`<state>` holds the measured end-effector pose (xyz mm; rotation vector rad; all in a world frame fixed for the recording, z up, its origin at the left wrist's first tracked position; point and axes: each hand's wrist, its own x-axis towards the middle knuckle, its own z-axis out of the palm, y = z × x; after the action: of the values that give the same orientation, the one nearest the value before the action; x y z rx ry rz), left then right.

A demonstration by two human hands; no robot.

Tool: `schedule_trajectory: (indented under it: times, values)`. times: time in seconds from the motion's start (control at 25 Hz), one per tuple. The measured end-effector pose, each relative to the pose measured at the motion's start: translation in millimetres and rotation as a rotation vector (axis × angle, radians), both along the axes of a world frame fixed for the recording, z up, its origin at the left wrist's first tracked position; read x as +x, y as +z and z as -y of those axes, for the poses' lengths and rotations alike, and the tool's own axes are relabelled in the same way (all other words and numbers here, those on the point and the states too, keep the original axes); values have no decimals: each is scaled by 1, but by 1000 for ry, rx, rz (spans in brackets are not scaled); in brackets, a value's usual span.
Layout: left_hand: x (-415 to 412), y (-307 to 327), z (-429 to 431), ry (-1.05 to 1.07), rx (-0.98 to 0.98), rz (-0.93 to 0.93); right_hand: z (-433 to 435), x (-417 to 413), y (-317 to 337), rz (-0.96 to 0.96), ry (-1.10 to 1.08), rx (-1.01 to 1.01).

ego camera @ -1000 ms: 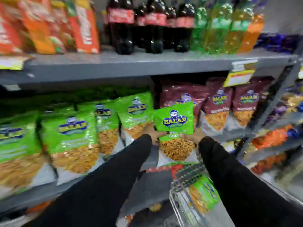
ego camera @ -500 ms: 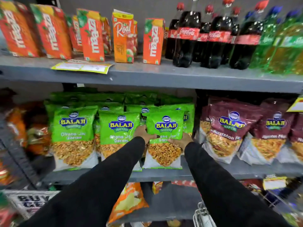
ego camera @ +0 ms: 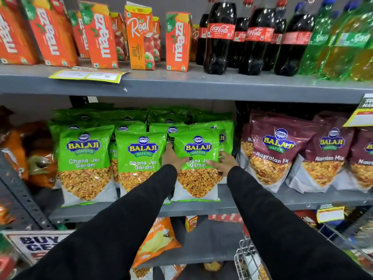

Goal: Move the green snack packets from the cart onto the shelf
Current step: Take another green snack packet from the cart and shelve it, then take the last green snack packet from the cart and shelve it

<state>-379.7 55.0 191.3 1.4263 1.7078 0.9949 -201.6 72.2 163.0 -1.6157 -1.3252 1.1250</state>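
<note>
- While a second ago the green Chana Jor Garam packet (ego camera: 196, 164) hung in the air above the cart (ego camera: 247, 257), in the head view it now stands upright at the front edge of the middle shelf (ego camera: 201, 209), rightmost in the green row, just beside the maroon Navratan Mix packets (ego camera: 276, 150).
- Left hand (ego camera: 173, 158) and right hand (ego camera: 223, 161) clasp its two sides, thumbs across the front.
- Placement looks all but done; letting go remains, then the cart's other packets.
</note>
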Motion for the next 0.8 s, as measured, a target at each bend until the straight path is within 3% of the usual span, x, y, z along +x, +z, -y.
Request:
schedule_trajectory:
  times: [0.04,0.2,0.4,0.48,0.56,0.68,0.8]
  values:
    - [7,2,5,29,82,16,2,5,1,-64,-19,-3]
    - [58,-2,24,92,435,-212,19,35,5,-169,-105,0]
    - [162,-26,52,-338,546,-190,62,118,-4,-247,-340,-17]
    - [200,-48,60,-516,451,-104,81,157,-22,-284,-449,-33]
    - [244,-84,70,-686,230,-89,102,200,-57,-358,-621,-54]
    - [305,-161,74,-799,-72,-224,128,255,-139,-460,-854,-150]
    - [351,-238,71,-880,-382,-400,152,287,-243,-498,-980,-369]
